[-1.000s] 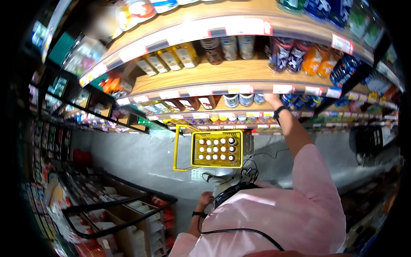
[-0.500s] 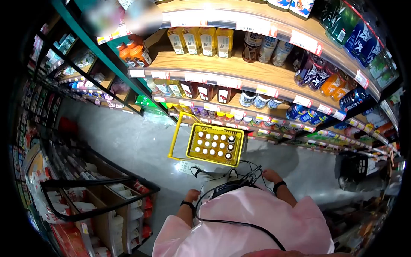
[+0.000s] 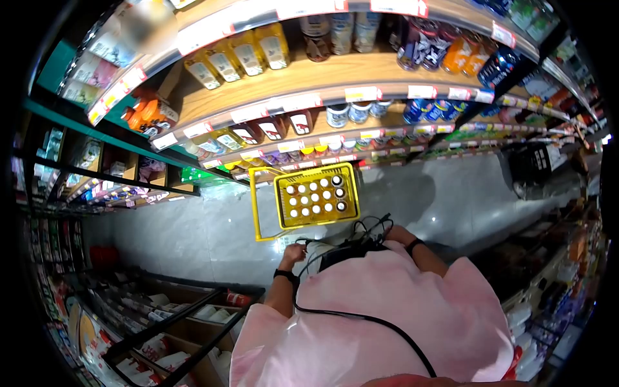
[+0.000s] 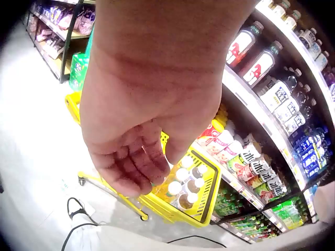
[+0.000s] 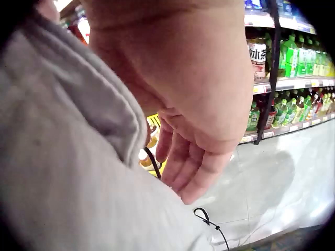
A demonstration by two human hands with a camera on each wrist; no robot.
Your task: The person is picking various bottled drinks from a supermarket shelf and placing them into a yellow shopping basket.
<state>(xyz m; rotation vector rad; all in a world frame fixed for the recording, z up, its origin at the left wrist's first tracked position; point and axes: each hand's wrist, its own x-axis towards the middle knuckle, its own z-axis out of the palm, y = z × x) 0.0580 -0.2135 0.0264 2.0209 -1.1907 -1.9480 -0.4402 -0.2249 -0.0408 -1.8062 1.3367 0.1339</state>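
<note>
My left hand (image 3: 294, 253) hangs in front of my waist with its fingers loosely curled and nothing in them. In the left wrist view that hand (image 4: 152, 117) overlaps the yellow shopping cart (image 4: 168, 213). My right hand (image 3: 400, 235) hangs by my other hip; in the right wrist view its fingers (image 5: 184, 170) are relaxed beside my grey trousers (image 5: 78, 157). The cart's basket (image 3: 317, 224) stands on the floor ahead of me, packed with rows of upright bottles (image 3: 314, 187), mostly white-capped, with a dark-capped column at the right.
Curved drink shelves (image 3: 335, 71) span the front, with yellow bottles (image 3: 274, 46) and orange bottles (image 3: 461, 51). Black cables (image 3: 374, 227) loop at my waist. A black-framed rack (image 3: 174, 322) stands behind left, and a black bag-like object (image 3: 532, 164) sits on the floor at right.
One second ago my right hand reached to a shelf among the bottles; it has since come back, empty, to my hip. My left hand has stayed low. The head view has shifted.
</note>
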